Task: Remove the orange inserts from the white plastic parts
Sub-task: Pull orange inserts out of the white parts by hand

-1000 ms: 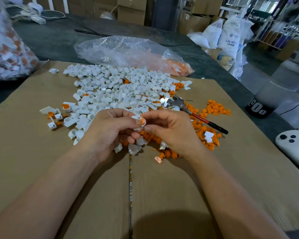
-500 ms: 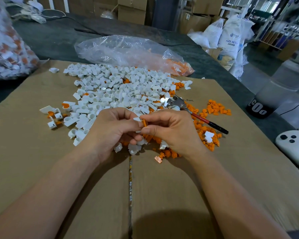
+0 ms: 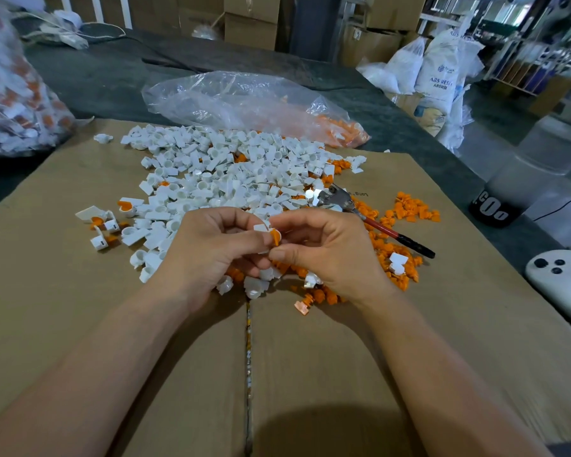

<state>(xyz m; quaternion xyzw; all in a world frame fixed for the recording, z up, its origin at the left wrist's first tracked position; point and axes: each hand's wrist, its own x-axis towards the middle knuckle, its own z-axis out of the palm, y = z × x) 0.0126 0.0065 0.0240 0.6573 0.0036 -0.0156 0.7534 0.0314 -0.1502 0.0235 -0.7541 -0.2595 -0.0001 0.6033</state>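
Since half a second ago: orange insert (image 3: 275,237) shows broader, at frame centre. Left hand (image 3: 208,252) grips white part (image 3: 261,227); right hand (image 3: 330,255) pinches the insert, apparently part-way out. Risk: if the pinch slips, the insert could flick into the white pile (image 3: 231,173).

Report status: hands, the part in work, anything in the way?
Left hand grips white part; right hand pinches its orange insert. Insert out or seated: cannot tell. Red-handled tool lies beyond right hand, clear of the work.

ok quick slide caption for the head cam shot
Left hand holds a white plastic part while the right hand pinches its orange insert over a cardboard sheet.
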